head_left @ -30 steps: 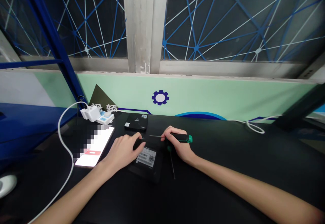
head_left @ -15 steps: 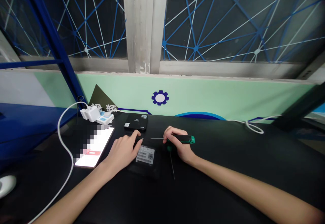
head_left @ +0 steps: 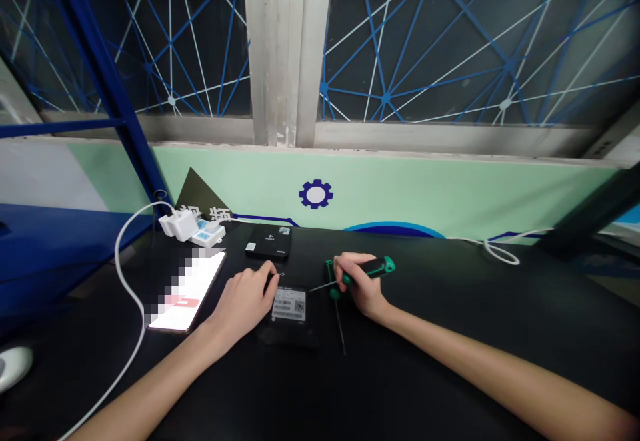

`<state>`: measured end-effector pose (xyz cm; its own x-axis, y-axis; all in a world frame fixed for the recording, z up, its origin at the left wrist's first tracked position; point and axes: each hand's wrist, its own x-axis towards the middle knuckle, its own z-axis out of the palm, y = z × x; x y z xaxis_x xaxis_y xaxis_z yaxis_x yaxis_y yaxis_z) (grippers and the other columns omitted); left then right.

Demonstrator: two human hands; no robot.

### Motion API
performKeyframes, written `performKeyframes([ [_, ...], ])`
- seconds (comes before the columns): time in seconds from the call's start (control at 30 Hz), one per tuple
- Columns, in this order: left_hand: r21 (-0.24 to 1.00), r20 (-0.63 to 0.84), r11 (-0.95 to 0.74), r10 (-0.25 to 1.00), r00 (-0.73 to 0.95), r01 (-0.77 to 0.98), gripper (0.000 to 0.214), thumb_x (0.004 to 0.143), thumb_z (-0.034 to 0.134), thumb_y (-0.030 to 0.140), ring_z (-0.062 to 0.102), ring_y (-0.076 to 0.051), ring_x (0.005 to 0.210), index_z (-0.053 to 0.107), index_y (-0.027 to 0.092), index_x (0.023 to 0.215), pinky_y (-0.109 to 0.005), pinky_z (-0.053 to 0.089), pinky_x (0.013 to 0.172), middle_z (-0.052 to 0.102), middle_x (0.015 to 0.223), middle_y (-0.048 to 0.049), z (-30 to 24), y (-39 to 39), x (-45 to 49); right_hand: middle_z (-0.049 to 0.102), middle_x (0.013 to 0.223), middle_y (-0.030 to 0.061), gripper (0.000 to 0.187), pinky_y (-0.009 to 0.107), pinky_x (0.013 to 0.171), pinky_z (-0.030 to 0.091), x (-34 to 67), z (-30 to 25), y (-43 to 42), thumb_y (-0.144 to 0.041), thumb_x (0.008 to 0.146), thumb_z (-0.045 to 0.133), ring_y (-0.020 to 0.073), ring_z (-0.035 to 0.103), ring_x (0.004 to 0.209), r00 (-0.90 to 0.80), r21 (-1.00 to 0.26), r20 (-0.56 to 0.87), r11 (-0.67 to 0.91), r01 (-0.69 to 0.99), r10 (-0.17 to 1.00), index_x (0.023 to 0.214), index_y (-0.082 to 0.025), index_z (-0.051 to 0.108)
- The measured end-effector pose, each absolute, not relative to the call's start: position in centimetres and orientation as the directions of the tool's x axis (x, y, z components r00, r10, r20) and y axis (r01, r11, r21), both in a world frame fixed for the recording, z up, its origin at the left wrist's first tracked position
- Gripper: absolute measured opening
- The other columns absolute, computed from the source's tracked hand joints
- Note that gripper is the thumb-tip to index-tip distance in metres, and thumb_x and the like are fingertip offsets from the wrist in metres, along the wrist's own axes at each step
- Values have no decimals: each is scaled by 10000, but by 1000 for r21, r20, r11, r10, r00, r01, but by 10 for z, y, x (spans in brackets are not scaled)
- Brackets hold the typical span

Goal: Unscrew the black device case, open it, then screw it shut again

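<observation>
My right hand [head_left: 364, 286] is wrapped around a screwdriver [head_left: 379, 267] with a black and green handle. Its thin shaft points left and down, the tip close to the top right corner of a flat black box [head_left: 293, 338] with a white label [head_left: 290, 305]. My left hand [head_left: 249, 296] rests at the box's left side, thumb and forefinger drawn together; anything between them is hidden. Just past those fingertips lie tiny metal pieces, seemingly screws [head_left: 281, 274]. A second screwdriver [head_left: 340, 328] lies on the table below my right hand, partly covered by it.
Behind my left hand sits another black box [head_left: 269, 242]. To the left lie a lit phone [head_left: 193, 291] and a white power strip [head_left: 207, 233] with plugs; a white cable [head_left: 119, 254] loops down beside them. A white mouse [head_left: 15, 366] shows at the left edge.
My right hand has shifted slightly right, and its screwdriver has turned from level to slanting, tip lower and nearer the labelled box. My left thumb and forefinger have come closer together.
</observation>
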<state>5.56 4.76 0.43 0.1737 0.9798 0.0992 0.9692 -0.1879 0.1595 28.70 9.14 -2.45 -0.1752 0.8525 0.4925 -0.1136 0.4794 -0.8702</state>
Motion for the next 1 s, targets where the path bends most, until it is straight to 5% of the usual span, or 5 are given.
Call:
performKeyframes([
  [0.27,170,154,-238,965,213,956,282,1023,337,308,684,-222,692,603,215,1017,-278,403,576,692,801,-43,5,46,53,443,395,-17,487,291,483,312,287,-19,92,-413,915,579,129,403,411,-195,-885,466,449,-125,863,479,-198,582],
  [0.4,161,293,-348,911,292,924,290,1012,348,260,673,-224,890,629,196,984,-311,478,698,686,979,-73,2,47,52,437,395,-18,495,288,486,311,287,-16,90,-422,922,566,130,398,418,-218,-882,470,465,-74,855,481,-198,572],
  [0.5,118,372,-433,854,365,894,333,1019,355,271,619,-260,1132,599,192,1231,-399,489,918,649,1227,-109,-4,51,50,433,398,-18,507,286,490,313,287,-12,89,-429,931,556,129,394,423,-251,-870,480,492,-16,840,481,-196,564],
  [0.63,126,388,-442,846,366,888,473,1030,358,324,384,-270,1440,428,195,1480,-479,309,1178,452,1545,-103,-16,56,45,416,408,-21,527,281,481,298,287,-8,89,-433,942,547,124,390,427,-275,-854,495,520,21,824,472,-195,548],
  [1.0,186,295,-411,890,349,892,514,1036,329,373,340,-267,1468,436,156,1491,-479,303,1196,423,1562,-113,-21,59,43,414,455,-26,529,269,463,285,280,11,85,-487,903,563,106,368,447,-316,-857,456,506,96,832,468,-190,518],
])
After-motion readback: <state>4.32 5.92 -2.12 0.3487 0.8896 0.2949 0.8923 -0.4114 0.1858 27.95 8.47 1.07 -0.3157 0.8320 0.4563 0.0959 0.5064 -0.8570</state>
